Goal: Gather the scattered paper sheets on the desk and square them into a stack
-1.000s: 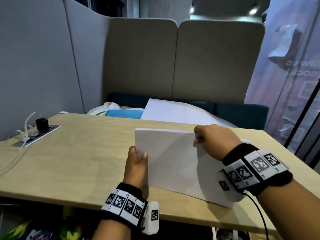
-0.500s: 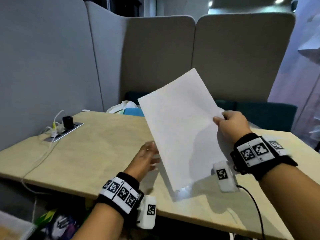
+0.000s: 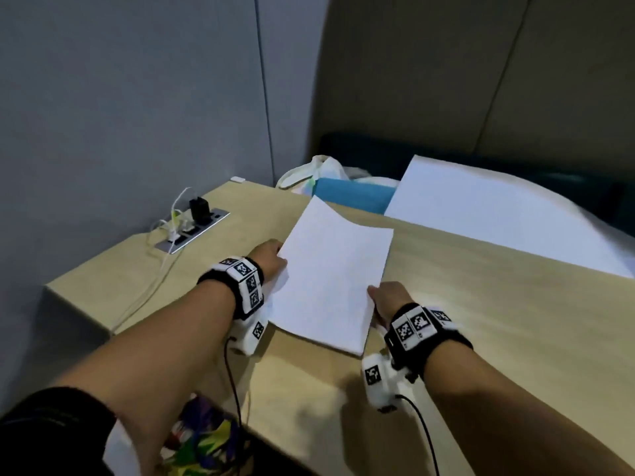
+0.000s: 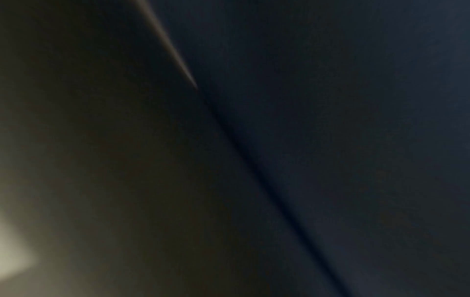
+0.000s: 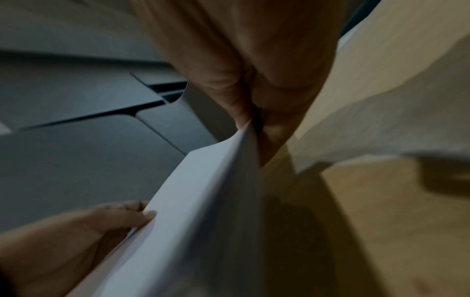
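The paper stack (image 3: 331,280) lies tilted on the wooden desk (image 3: 498,321), its near edge down and its far corner curling upward. The right hand (image 3: 388,298) pinches the stack's right edge between thumb and fingers, seen closely in the right wrist view. The left hand (image 3: 269,257) holds the left edge, thumb on top, fingers under the sheets. Beyond the desk's far edge lie a large white sheet (image 3: 498,214) and a blue folder (image 3: 354,195); a power strip (image 3: 192,230) sits far left.
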Action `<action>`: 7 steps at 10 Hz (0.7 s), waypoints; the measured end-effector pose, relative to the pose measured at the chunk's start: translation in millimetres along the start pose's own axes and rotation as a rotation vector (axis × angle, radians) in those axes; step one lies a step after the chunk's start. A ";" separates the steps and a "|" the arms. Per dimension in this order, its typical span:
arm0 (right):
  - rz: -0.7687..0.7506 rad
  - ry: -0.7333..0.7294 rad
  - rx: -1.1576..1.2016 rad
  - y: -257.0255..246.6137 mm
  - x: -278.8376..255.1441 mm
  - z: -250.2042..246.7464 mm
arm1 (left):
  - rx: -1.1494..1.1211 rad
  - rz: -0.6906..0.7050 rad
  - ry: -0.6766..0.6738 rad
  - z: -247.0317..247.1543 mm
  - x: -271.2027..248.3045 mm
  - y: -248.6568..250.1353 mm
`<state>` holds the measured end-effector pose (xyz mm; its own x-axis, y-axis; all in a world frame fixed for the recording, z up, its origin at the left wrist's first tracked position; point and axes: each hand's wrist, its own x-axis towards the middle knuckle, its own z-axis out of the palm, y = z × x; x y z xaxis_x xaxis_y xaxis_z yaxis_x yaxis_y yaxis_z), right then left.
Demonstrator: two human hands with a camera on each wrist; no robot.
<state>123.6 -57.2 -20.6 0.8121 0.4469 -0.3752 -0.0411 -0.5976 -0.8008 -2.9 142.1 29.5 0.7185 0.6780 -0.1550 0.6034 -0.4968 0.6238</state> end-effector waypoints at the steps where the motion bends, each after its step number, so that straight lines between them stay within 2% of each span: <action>1: 0.018 -0.068 0.028 -8.0 27.7 34.5 | 0.140 -0.041 -0.011 -8.3 34.5 -24.4; 3: 0.068 -0.037 -0.163 -26.3 37.2 59.8 | 0.211 -0.074 -0.025 -7.2 70.5 -62.8; 5: 0.101 -0.158 -0.410 -33.9 32.9 50.8 | 0.329 -0.083 -0.065 -15.3 76.5 -64.1; 6: 0.044 -0.214 -0.386 -55.8 15.6 22.4 | 0.252 0.057 -0.035 -24.0 64.4 -40.7; 7: -0.083 -0.194 -0.019 -86.7 -10.8 -19.0 | 0.044 0.180 -0.099 -20.1 34.1 -24.9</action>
